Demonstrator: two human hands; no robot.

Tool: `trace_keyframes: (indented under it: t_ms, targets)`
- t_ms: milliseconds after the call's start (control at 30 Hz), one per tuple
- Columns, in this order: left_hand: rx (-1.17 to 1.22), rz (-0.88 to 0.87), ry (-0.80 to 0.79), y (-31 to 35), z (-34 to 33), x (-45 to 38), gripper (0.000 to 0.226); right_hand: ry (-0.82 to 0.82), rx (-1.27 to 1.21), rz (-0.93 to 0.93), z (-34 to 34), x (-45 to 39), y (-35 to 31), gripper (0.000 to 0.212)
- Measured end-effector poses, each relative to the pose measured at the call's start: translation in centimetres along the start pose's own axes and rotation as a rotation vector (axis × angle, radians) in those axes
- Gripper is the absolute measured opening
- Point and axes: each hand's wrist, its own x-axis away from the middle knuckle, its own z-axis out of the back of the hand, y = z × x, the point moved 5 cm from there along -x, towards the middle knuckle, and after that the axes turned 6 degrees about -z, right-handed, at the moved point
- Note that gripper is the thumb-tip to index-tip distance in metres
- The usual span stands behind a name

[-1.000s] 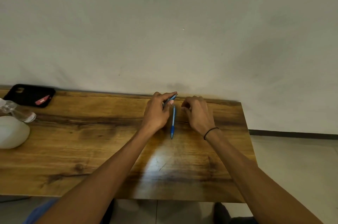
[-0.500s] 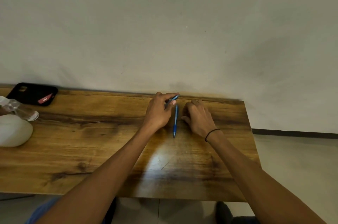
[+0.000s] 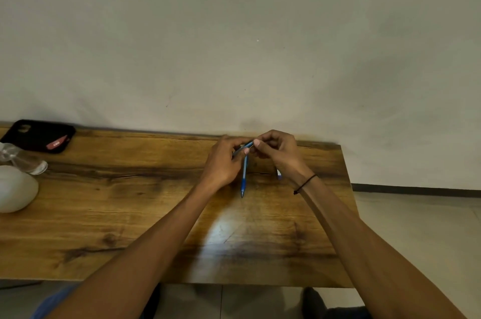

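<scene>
Both hands meet on one blue pen [image 3: 246,146]. The left hand [image 3: 223,162] curls round its barrel and the right hand [image 3: 282,156] pinches its end at 3 o'clock, above the far edge of the table [image 3: 130,214]. The pen looks light, stiff and slick, so it is best gripped firmly on the barrel. A second pen [image 3: 244,179] lies just below at 6 o'clock, and a phone [image 3: 39,135] sits far off at 9.
</scene>
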Motion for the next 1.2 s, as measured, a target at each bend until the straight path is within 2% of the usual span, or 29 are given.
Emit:
trace_keyframes:
  t_ms: [333, 467, 533, 667, 733, 833, 967, 1200]
  targets:
    - [0.017, -0.035, -0.009, 0.7, 0.0, 0.1, 0.04, 0.07, -0.152, -0.013, -0.2, -0.1, 0.1, 0.006]
    - [0.028, 0.034, -0.089, 0.0, -0.4, 0.1, 0.048, 0.126, -0.212, -0.032, 1.0, -0.5, 0.2, 0.006]
    - [0.069, 0.05, -0.098, -0.1, -0.4, 0.1, 0.048, 0.144, -0.058, -0.01, 1.8, -0.6, 0.2, 0.008]
    - [0.045, 0.067, -0.008, -0.9, 0.2, 0.1, 0.037, 0.1, 0.682, 0.08, 1.4, -0.5, 0.7, 0.009]
    - [0.033, 0.139, 0.011, -1.7, 0.1, 0.2, 0.03, 0.056, 0.849, 0.043, 0.9, -0.6, 1.3, 0.011]
    - [-0.041, 0.193, 0.033, -2.5, 0.1, 0.0, 0.023, 0.04, 0.991, -0.024, 0.5, -0.9, 2.2, 0.018]
    - [-0.091, 0.229, 0.067, -3.4, 0.4, 0.0, 0.02, 0.005, 1.164, -0.015, -0.1, -0.7, 2.9, 0.02]
    - [-0.114, 0.259, 0.101, -4.4, 0.5, 0.1, 0.021, 0.043, 1.198, 0.017, -0.5, -0.5, 3.3, 0.026]
